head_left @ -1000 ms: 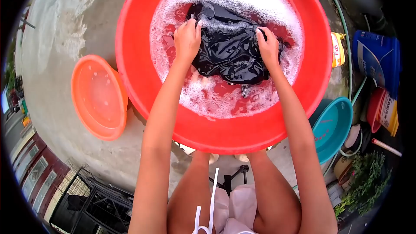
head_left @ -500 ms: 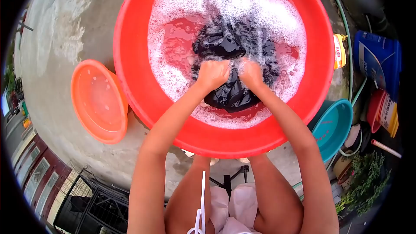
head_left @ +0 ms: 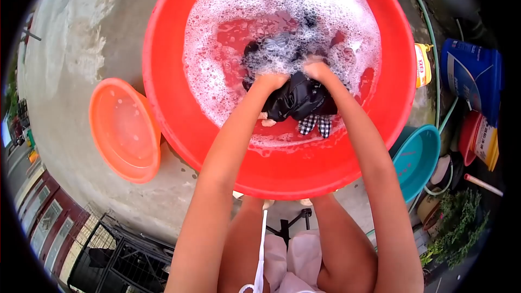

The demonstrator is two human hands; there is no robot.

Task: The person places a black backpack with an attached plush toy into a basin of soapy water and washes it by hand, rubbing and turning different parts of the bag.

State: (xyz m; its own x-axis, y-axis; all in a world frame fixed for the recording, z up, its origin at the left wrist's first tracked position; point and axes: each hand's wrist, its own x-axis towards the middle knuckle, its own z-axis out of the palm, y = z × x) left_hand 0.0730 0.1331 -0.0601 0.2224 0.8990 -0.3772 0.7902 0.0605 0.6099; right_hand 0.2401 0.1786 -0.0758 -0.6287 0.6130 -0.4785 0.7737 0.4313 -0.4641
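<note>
A wet black garment (head_left: 297,97) lies bunched in a large red basin (head_left: 282,176) of foamy water. My left hand (head_left: 273,80) is closed on its left part. On its right part, my right hand (head_left: 316,69) is closed too, a little farther out and close to the left. Foam and cloth hide most of the fingertips of both hands. From under the near side of the garment, a black-and-white checked piece of fabric (head_left: 315,125) pokes out. A small pale pink thing (head_left: 267,120) shows at its left edge, too little of it to name.
An orange basin (head_left: 125,165) stands left of the red one, a teal basin (head_left: 415,163) at its right. Farther right are a yellow-and-white bottle (head_left: 423,65), a blue bucket (head_left: 469,76), a green hose (head_left: 434,38) and plants (head_left: 458,228). A black wire cage (head_left: 116,258) stands lower left.
Both hands have pushed the garment down and shifted slightly, the right one upward. Foam now covers its far part. The checked fabric has come into view at the near side.
</note>
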